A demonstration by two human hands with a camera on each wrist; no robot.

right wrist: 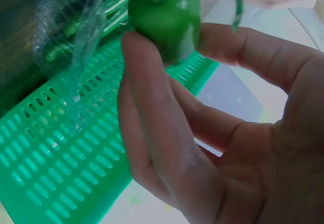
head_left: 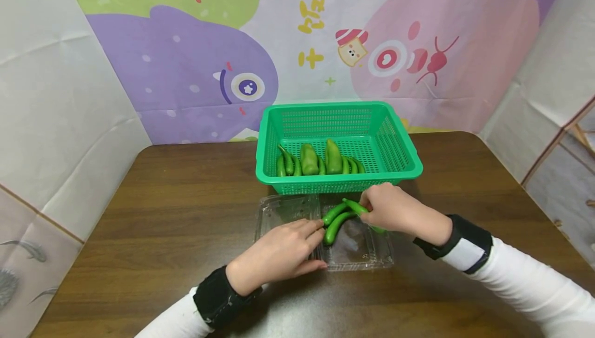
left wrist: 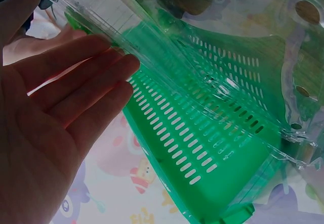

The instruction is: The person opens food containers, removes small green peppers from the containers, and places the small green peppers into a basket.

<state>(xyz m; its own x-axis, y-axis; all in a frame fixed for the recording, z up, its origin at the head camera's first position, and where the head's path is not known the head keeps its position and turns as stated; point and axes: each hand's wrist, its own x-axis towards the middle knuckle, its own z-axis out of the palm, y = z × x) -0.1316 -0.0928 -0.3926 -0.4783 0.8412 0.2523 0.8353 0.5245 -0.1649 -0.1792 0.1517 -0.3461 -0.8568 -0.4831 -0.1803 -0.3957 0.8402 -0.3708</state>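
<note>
A clear plastic clamshell box point(head_left: 358, 255) lies opened out on the table, its lid half point(head_left: 283, 209) on the left. Two curved green chili peppers point(head_left: 335, 230) lie in the right half. Over that half, my right hand point(head_left: 395, 208) pinches another green chili pepper point(right wrist: 169, 21) between thumb and fingers; its far part is hidden by the hand. My left hand point(head_left: 283, 249) rests over the box's middle fold, fingers extended, the fingertips close beside the peppers. In the left wrist view its fingers point(left wrist: 91, 77) are straight along the plastic edge and hold nothing.
Just behind the box stands a green perforated basket point(head_left: 339, 185), holding several chili peppers point(head_left: 288, 162) and two thicker green peppers point(head_left: 309, 159). The brown table point(head_left: 186, 214) ends at a cartoon-printed cloth point(head_left: 307, 85) at the back.
</note>
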